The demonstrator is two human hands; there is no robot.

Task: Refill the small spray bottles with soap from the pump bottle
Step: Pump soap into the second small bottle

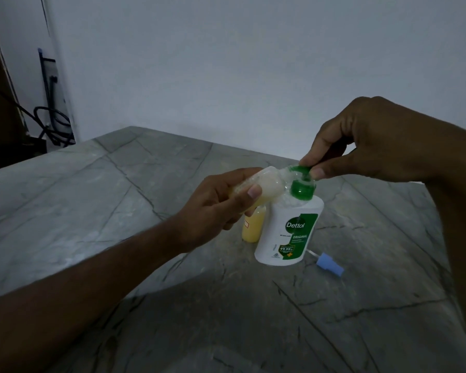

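Veined grey stone table (pixel 119 200); perhaps soapy clear spray bottle (pixel 264 184).

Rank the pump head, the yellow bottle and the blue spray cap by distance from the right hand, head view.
1. Pump head: pinched in the right hand fingers.
2. Yellow bottle: standing left of the pump bottle.
3. Blue spray cap: lying on the table, lower right.

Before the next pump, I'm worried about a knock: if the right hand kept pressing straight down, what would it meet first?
The right hand already pinches the green pump head; straight below is the soap bottle.
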